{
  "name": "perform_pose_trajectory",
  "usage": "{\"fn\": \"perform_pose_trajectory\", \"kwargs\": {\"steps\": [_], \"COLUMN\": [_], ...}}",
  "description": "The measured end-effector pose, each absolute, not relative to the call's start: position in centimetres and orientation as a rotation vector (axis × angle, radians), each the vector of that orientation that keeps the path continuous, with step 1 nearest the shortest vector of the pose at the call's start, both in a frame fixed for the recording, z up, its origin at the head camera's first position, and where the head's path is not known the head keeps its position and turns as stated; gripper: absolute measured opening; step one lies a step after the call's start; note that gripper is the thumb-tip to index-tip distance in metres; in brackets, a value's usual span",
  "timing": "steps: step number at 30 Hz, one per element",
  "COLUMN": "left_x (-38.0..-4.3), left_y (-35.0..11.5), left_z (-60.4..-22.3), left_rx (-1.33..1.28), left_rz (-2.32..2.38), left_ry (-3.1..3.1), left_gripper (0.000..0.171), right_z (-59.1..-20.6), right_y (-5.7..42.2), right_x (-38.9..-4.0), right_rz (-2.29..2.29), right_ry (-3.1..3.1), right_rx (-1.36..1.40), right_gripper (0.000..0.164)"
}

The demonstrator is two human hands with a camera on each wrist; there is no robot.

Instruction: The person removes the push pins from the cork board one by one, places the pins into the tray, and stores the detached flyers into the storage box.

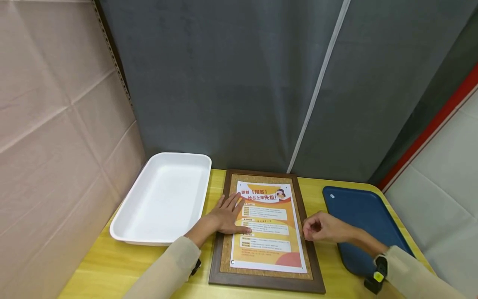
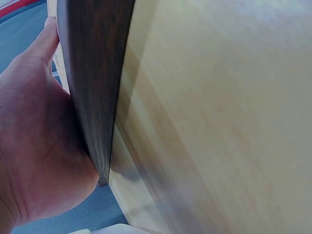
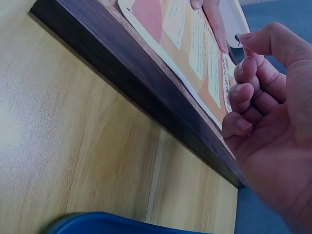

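An orange and white printed poster [image 1: 266, 249] lies on a cork board [image 1: 226, 249] with a dark wooden frame [image 1: 267, 284]. My left hand [image 1: 225, 216] rests with spread fingers on the poster's left side, its heel by the frame's side in the left wrist view. At the board's right edge, my right hand [image 1: 325, 227] pinches a small metal thumbtack [image 3: 238, 37] between thumb and index finger, other fingers curled. In the right wrist view a small pin [image 3: 129, 9] shows at one poster corner. The head view hides the held thumbtack behind the fingers.
A deep white tray [image 1: 164, 240] stands left of the board. To the right lies a blue tray [image 1: 358, 207] with a small silvery round piece [image 1: 332, 196] near its far corner, partly under the right forearm. A grey curtain [image 1: 224, 83] hangs behind the wooden table [image 1: 97, 265].
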State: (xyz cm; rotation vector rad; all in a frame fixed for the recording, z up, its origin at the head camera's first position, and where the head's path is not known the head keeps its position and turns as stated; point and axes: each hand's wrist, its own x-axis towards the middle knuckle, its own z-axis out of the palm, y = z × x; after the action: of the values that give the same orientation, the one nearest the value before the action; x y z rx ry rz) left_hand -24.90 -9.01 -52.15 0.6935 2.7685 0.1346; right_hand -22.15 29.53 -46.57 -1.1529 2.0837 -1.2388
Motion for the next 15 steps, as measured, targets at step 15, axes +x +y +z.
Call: {"fn": "perform_pose_trajectory", "kwargs": {"steps": [15], "left_x": [-24.8], "left_y": [-9.1], "left_z": [-52.4], "left_rx": [0.704], "left_rz": [0.141], "left_ry": [2.779], "left_gripper": [0.118], "right_z": [-46.7], "right_y": [31.2], "right_x": [-23.1], "right_rz": [-1.305], "right_ry": [2.135], "right_rx": [-1.144], "right_gripper": [0.008]}}
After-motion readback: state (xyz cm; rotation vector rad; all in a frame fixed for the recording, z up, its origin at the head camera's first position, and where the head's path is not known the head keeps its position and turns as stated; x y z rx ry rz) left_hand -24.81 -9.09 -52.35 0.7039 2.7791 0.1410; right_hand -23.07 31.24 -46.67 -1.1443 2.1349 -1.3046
